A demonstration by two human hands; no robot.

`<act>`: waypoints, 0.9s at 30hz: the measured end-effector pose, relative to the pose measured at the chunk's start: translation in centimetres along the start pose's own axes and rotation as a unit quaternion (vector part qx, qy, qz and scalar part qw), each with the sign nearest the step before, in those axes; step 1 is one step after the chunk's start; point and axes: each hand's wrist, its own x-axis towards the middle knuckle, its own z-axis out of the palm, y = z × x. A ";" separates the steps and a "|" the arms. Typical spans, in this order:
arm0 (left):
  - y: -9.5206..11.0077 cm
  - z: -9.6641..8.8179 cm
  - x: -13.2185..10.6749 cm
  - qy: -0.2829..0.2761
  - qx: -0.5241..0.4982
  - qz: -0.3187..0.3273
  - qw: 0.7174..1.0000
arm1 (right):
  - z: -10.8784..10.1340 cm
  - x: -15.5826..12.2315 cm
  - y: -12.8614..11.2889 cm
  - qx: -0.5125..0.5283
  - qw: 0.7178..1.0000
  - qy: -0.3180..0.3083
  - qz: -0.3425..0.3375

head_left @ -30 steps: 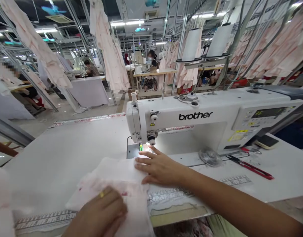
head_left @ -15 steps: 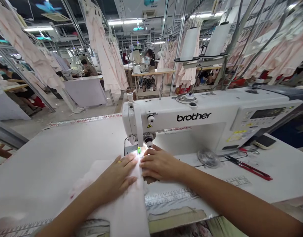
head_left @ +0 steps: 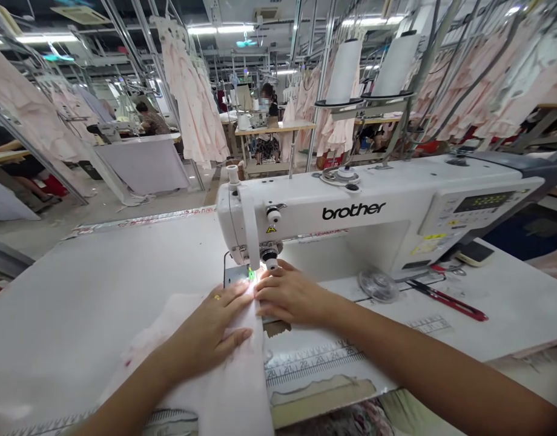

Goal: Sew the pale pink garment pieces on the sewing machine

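Note:
A length of pale pink fabric (head_left: 235,387) runs from the table's front edge up to the needle area of a white Brother sewing machine (head_left: 306,212). Palm down on this cloth lies my left hand (head_left: 219,324), thumb spread from its stretched fingers, a ring on one of them. My right hand (head_left: 292,297) rests along the fabric's right edge, fingers stretched out and fingertips beside the lit presser foot (head_left: 251,274). The needle tip and the cloth beneath the right fingertips cannot be made out.
Red-handled thread snips (head_left: 448,300), a clear round bobbin-like piece (head_left: 378,286) and a phone-like object (head_left: 473,252) lie right of my right hand. A measuring tape (head_left: 306,361) runs along the table's front. Thread cones (head_left: 344,72) stand behind the machine. Hanging pink garments (head_left: 192,97) and seated people are beyond.
The whole view has shifted slightly, so the machine and table appear a little farther left. Both hands keep nearly the same place on the fabric, the right thumb a little higher.

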 end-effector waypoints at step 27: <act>1.9 -3.5 -4.5 0.137 0.080 -0.118 0.980 | -0.5 0.1 0.5 0.023 0.999 -0.031 -0.028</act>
